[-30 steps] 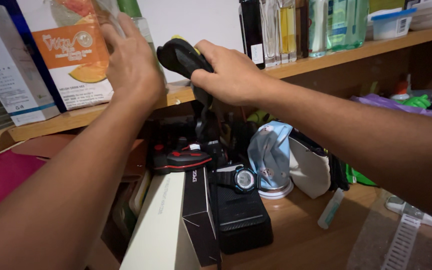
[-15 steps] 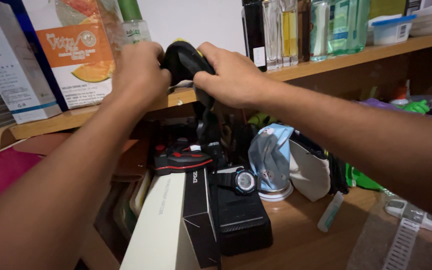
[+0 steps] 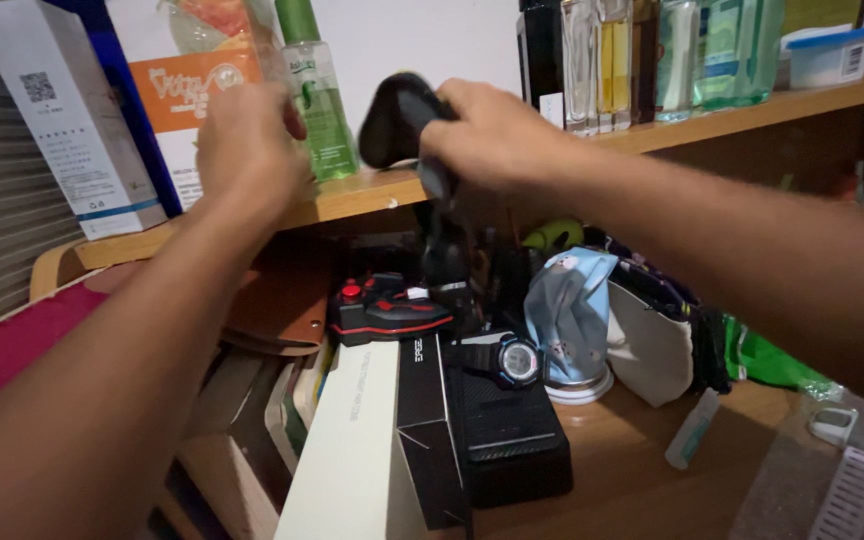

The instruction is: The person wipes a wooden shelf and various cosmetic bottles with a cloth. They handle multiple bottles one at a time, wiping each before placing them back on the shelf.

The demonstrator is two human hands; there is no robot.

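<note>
My right hand (image 3: 487,135) is closed around the upper part of a black joystick (image 3: 397,120), just below its rounded head. The stick runs down in front of the shelf edge to a black base with red buttons (image 3: 387,310). My left hand (image 3: 247,140) hovers to the left of the joystick head, blurred and holding nothing, with its fingers loosely apart. It is in front of an orange and white box (image 3: 187,80) and beside a green bottle (image 3: 317,90) on the wooden shelf (image 3: 352,200).
Glass bottles (image 3: 612,60) and a white tub (image 3: 832,55) line the shelf at right. Below lie a long white and black box (image 3: 372,440), a black wristwatch (image 3: 517,360), a blue cloth mask (image 3: 572,310), a white pouch (image 3: 652,345) and a brown wallet (image 3: 277,310).
My left hand was on the joystick head half a second ago and has pulled away to the left. My right hand keeps its grip on the stick.
</note>
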